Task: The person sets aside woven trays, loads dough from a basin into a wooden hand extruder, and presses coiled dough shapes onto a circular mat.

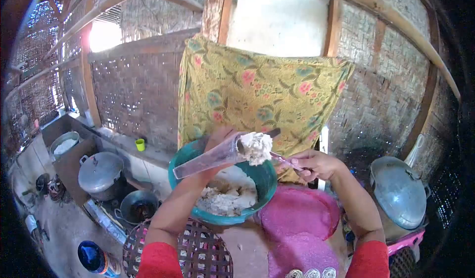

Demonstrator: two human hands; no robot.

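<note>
1. Head view, left side of the work: your left hand supports the clear tube from behind, near its wide mouth. The hand looks narrowed on it, though its blurred fingers hide the exact grip. The tube lies tilted, narrow end down towards your left forearm, probably so the mouth faces the mix.

2. Your right hand is narrow, pinching the handle of a thin utensil between thumb and fingers. The other end reaches the lump of white mix at the tube's mouth; holding the handle well back likely leaves that mouth free.

3. More mix lies in the green basin, below both the tube and your left forearm. Working above it probably lets crumbs drop back in.

4. Just beside the basin are a pink tray and, nearer you, a pink sheet bearing pale coils, cut off by the lower edge. A lattice basket sits partly behind your left sleeve.

5. The utensil's tip is buried in the lump, so its shape cannot be made out. A dark bar shows behind the lump; what it belongs to is unclear.
</note>
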